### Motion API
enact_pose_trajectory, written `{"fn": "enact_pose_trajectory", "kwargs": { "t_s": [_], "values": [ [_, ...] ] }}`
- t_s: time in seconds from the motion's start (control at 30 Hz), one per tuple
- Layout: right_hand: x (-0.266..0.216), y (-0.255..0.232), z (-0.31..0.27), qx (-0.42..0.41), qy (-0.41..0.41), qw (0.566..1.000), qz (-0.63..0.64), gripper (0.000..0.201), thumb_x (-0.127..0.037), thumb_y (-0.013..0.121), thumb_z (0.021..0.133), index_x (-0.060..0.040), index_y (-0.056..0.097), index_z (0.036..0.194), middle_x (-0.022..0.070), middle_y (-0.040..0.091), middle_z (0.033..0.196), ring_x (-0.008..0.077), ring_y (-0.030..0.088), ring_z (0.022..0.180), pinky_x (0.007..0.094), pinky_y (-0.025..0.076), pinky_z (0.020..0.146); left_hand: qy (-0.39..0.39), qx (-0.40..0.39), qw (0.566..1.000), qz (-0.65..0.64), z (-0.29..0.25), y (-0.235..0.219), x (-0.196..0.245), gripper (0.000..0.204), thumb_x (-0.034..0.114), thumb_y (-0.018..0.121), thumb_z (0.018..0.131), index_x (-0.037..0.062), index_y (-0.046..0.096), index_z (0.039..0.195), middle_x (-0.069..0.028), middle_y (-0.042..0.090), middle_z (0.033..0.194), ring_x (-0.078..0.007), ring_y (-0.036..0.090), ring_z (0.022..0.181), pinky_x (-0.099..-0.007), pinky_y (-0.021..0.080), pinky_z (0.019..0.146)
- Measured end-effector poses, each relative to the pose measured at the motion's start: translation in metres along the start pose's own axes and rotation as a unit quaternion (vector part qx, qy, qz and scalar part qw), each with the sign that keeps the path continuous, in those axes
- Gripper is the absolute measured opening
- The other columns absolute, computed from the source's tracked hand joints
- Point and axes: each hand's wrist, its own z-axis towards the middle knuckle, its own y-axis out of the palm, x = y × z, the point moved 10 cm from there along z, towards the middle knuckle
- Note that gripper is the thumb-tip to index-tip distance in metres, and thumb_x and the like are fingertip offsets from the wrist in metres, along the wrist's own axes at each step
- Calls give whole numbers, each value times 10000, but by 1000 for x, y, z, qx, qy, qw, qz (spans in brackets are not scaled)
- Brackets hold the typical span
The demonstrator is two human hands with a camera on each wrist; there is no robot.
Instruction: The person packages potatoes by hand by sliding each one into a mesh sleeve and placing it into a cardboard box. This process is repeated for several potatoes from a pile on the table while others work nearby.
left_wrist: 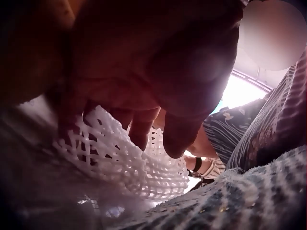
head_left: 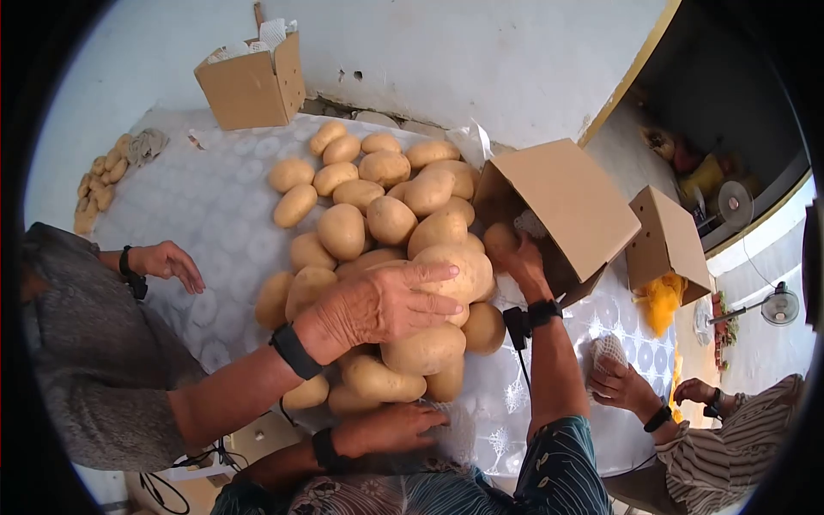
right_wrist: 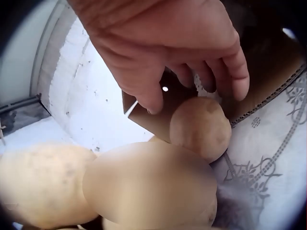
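Note:
My left hand is low in front of the potato pile, holding a white foam net sleeve. Its mesh lies across my fingers, with the thumb at its rim in the left wrist view. My right hand reaches to the mouth of a tipped cardboard box, fingers spread and bent loosely above a round potato. Another foam net shows inside that box. Beside my right hand, a large potato sits on the pile under the hand of a person in grey.
Another box with foam nets stands at the back left. A third box with yellow netting lies at the right. Beside it, a striped-sleeved person's hand touches a foam net. More potatoes lie at the far left.

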Motion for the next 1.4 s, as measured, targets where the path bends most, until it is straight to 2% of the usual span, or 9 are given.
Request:
{"fn": "enact_pose_trajectory", "kwargs": {
  "t_s": [0.2, 0.4, 0.47, 0.67, 0.9, 1.03, 1.13, 1.27, 1.4],
  "values": [
    [38, -23, -47, 95, -16, 969, 229, 858, -299, 761, 635, 45, 394, 1330, 223, 555, 1202, 300, 567, 1088, 362, 456, 924, 41, 48, 998, 7, -1, -2, 0, 522, 244, 639, 830, 77, 443, 1284, -192, 607, 1066, -346, 587, 999, -414, 469, 878],
    [61, -45, -157, 138, 63, 924, 351, 771, -247, 747, 664, 57, 421, 1292, 198, 548, 1151, 265, 559, 1036, 360, 474, 867, -64, -67, 995, -35, 7, -7, 6, 752, 166, 609, 839, 13, 166, 1427, -252, 593, 980, -356, 611, 890, -411, 488, 766],
    [71, -41, -185, 105, 95, 920, 366, 755, -232, 744, 666, 41, 422, 1292, 179, 550, 1129, 254, 560, 1014, 363, 475, 853, 25, 14, 999, -28, 5, -11, 9, 656, 167, 613, 839, -30, 274, 1364, -230, 587, 991, -348, 600, 899, -430, 473, 793],
    [59, -18, -228, 13, 50, 977, 206, 747, -231, 716, 690, 17, 399, 1319, 212, 546, 1170, 274, 567, 1050, 354, 484, 870, 20, 7, 995, 100, 3, -1, 3, 519, 185, 649, 813, 7, 454, 1259, -199, 578, 1119, -340, 575, 1017, -406, 472, 863],
    [18, -29, -252, 97, -41, 994, -38, 776, -292, 738, 743, 36, 363, 1339, 257, 465, 1291, 378, 460, 1199, 412, 394, 1000, 84, 51, 995, 36, -3, -15, 22, 429, 179, 654, 789, 44, 491, 1162, -144, 593, 982, -316, 584, 956, -415, 458, 842],
    [22, -34, -265, 97, -62, 993, 10, 727, -252, 707, 758, 45, 372, 1330, 252, 461, 1288, 386, 448, 1201, 417, 380, 1017, 122, 3, 978, 171, -8, -1, 21, 357, 178, 669, 771, 65, 543, 1085, -113, 554, 1007, -297, 546, 959, -405, 455, 838],
    [52, -33, -260, 28, 65, 984, 165, 667, -239, 689, 769, 52, 409, 1301, 255, 475, 1271, 388, 469, 1176, 416, 384, 1012, 147, -11, 966, 214, -10, 9, 24, 270, 157, 662, 757, 74, 553, 990, -90, 526, 954, -277, 526, 929, -397, 455, 806],
    [6, -61, -277, 229, -91, 968, -54, 539, -241, 697, 784, -2, 497, 1224, 224, 551, 1181, 395, 504, 1120, 424, 426, 941, 128, 39, 982, 135, -1, -1, 24, 149, 89, 604, 782, 45, 568, 919, -152, 588, 878, -330, 584, 859, -424, 478, 733],
    [-11, -41, -316, 49, 3, 934, 353, 443, -251, 724, 808, -31, 560, 1155, 147, 614, 1073, 238, 593, 978, 351, 464, 853, 59, 158, 980, -102, 4, -38, 21, 200, 118, 578, 841, -9, 551, 993, -235, 613, 813, -409, 608, 746, -440, 487, 648]
  ]
}}
